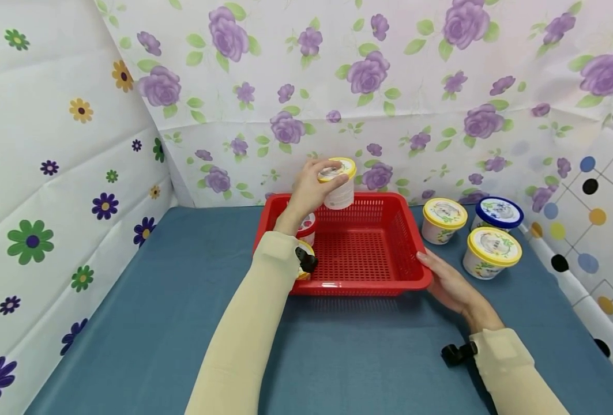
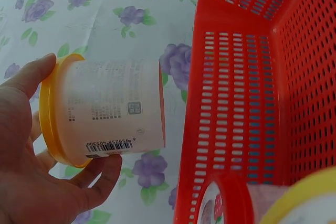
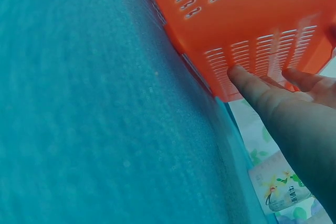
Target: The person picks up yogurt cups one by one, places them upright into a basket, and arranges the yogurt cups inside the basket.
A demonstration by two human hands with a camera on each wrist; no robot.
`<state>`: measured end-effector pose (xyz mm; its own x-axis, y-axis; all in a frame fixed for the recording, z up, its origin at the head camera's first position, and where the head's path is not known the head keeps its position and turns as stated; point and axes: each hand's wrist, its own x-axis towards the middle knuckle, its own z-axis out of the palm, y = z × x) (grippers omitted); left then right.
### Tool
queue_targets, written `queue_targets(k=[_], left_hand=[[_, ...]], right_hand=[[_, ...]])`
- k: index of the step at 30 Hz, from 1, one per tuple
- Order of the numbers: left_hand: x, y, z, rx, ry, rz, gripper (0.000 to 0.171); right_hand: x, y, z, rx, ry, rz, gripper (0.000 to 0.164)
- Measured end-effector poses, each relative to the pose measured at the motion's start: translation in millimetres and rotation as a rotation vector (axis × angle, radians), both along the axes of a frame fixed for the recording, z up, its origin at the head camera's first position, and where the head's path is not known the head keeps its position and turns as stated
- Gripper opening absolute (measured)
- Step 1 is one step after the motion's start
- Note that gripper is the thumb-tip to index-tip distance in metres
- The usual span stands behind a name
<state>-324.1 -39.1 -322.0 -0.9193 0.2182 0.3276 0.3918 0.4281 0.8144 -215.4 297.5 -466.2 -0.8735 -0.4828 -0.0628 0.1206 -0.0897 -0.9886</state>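
My left hand (image 1: 307, 189) grips a white tub with a yellow lid (image 1: 340, 193) over the back rim of the red basket (image 1: 358, 285). In the left wrist view, thumb and fingers hold this tub (image 2: 113, 108) around its lid; a barcode and small print show on its side. Inside the basket at the left stand a red-lidded tub (image 1: 308, 226) and a yellow-lidded tub (image 1: 304, 275), partly hidden by my left arm. My right hand (image 1: 448, 282) holds the basket's right side, thumb at the rim and fingers against the slotted outer wall (image 3: 252, 56).
Right of the basket stand two yellow-lidded tubs (image 1: 444, 214) (image 1: 485, 262) and a blue-lidded tub (image 1: 498, 212). A blue-grey cloth (image 1: 181, 300) covers the table. Flowered sheets (image 1: 264, 92) hang behind and to the left, a dotted sheet (image 1: 591, 230) at the right.
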Motion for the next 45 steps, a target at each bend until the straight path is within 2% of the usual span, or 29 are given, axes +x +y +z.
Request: queue_targets(k=[4,8,19,26,34,45], left_hand=[[1.9,8,-1.3,0.029,-0.006,0.005,0.049],[3.5,12,-5.3,0.007,-0.02,0.007,0.05],[1.5,15,-16.7,-0.06,-0.027,-0.082,0.048],[-0.2,16,-20.7,-0.066,-0.046,-0.095,0.044],[-3.5,14,-31.6,-0.124,-0.084,-0.098,0.045],[-6.8,16,-38.4,-0.256,-0.115,-0.204,0.045]], right_hand=[[-0.5,0,0.7,-0.022,-0.004,0.01,0.058],[-0.9,0,0.7,-0.023,0.002,0.019,0.058],[-0.5,2,3.0,-0.027,0.019,0.034,0.059],[0.3,1,3.4,-0.019,0.002,0.011,0.06],[0.2,-1,3.2,-0.01,0.009,0.01,0.059],[0.4,0,2.8,-0.007,0.003,0.0,0.059]])
